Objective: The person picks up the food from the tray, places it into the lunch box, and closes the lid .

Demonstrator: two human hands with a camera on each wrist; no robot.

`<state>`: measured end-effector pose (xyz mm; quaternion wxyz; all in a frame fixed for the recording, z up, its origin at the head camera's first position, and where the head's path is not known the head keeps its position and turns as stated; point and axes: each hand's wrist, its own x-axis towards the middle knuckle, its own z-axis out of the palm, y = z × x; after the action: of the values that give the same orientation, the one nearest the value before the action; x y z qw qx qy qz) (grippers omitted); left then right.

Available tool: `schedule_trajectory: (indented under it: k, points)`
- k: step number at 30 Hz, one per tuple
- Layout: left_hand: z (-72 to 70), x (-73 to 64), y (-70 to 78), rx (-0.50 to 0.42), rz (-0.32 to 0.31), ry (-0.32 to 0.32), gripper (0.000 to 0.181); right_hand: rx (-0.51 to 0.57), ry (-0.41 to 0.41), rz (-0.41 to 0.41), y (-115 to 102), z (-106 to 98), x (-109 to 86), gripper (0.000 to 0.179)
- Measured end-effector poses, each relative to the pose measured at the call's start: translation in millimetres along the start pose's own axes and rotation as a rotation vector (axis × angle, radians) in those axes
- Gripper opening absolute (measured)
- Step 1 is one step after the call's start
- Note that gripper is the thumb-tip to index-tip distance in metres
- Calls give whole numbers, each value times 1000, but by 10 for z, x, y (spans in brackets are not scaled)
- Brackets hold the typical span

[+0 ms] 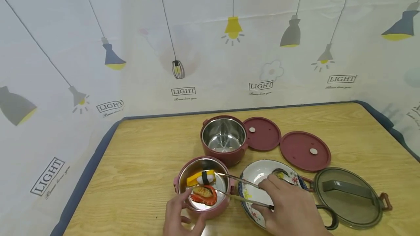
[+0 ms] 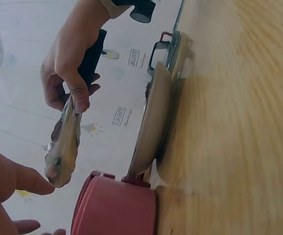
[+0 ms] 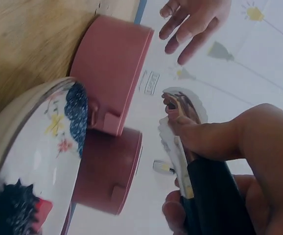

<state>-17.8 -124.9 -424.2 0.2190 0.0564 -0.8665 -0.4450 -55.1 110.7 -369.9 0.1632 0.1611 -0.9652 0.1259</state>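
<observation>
We note the right hand (image 1: 290,205) gripping the tongs (image 1: 241,180), their arms parted; the left hand's (image 1: 180,212) grip is empty, fingers spread. The yellow sushi (image 1: 201,178) and shrimp sushi (image 1: 204,194) lie close together inside the front pot (image 1: 214,212). Closing the tongs carelessly could, we judge, shove one piece into the other, or nip the nearby left fingertips. The left wrist view puts the tongs above the rim; only the head view shows the food. The right wrist view alone clearly reveals a dark spiky thing (image 3: 14,208) in the dish (image 3: 58,147).
</observation>
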Motion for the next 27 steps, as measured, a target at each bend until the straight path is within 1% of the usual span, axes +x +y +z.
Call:
schedule_trajectory:
  k: [5,6,9,11,12,13,16,18,20,21,23,25,27]
  points:
    - [94,-59,71,-67,-74,-71,45,19,-49,111,149,-11,-74,43]
    - [107,-69,79,-81,-92,-100,41,24,-65,138,184,-15,-87,44]
    - [145,-95,89,-147,-117,-202,31,23,-133,203,294,-28,-117,45]
    - [169,-100,93,-217,-159,-285,26,18,-182,245,359,-36,-133,45]
    - [176,-95,101,-233,-195,-336,24,14,-193,257,389,-36,-144,45]
    - [187,-91,105,-246,-204,-368,23,9,-203,264,415,-32,-155,45]
    - [231,-81,117,-254,-222,-456,26,-5,-209,269,493,-9,-194,46]
    - [269,-75,130,-237,-204,-501,30,-13,-185,265,532,9,-232,48]
    - [316,-82,143,-241,-180,-524,37,-13,-194,280,569,20,-256,50]
    - [337,-80,158,-241,-180,-540,40,-11,-201,288,588,24,-267,51]
    - [380,-79,178,-230,-167,-562,47,-13,-234,313,618,14,-273,53]
    - [419,-70,197,-209,-150,-584,52,-14,-289,337,664,3,-268,55]
    - [457,-55,213,-204,-161,-618,58,-19,-325,352,707,-9,-271,56]
